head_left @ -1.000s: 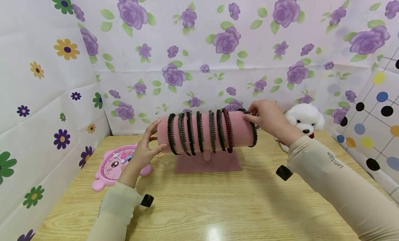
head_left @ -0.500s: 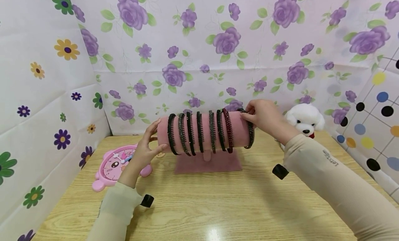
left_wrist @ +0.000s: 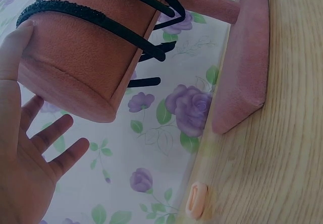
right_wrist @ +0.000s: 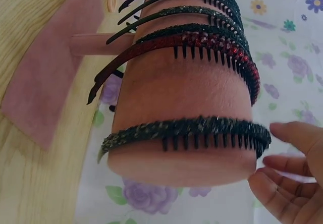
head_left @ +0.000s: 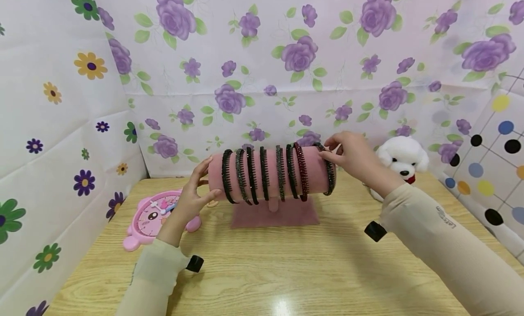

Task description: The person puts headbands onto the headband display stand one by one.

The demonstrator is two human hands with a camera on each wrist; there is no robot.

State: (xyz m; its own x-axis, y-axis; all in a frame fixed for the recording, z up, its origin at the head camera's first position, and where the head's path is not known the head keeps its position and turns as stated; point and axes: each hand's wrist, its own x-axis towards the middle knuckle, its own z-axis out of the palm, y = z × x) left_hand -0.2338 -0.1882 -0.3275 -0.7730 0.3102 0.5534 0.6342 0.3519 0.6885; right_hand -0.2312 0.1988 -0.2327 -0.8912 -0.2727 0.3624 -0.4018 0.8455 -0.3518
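A pink padded headband stand (head_left: 273, 204) holds a row of toothed headbands, mostly black or dark glittery, one dark red headband (head_left: 301, 173). My left hand (head_left: 195, 188) holds the roll's left end, thumb at the front and fingers at the back; in the left wrist view the lower fingers spread loosely. At the roll's right end sits a dark glittery headband (right_wrist: 192, 126), apart from the others. My right hand (head_left: 352, 153) is beside it, thumb tip close to its edge and a fingertip near the roll's end; the fingers look loosened, with contact hard to make out.
A pink toy clock (head_left: 153, 216) lies behind the left forearm. A white plush dog (head_left: 401, 157) sits behind the right wrist. A small light-coloured ring-shaped item (left_wrist: 196, 200) lies on the wooden table (head_left: 262, 266). Floral cloth (head_left: 262, 79) hangs at the back.
The glittery end headband slid left along the roll, inward from the right end, with my right hand; the right hand has since eased slightly right from it. The left hand stays in place.
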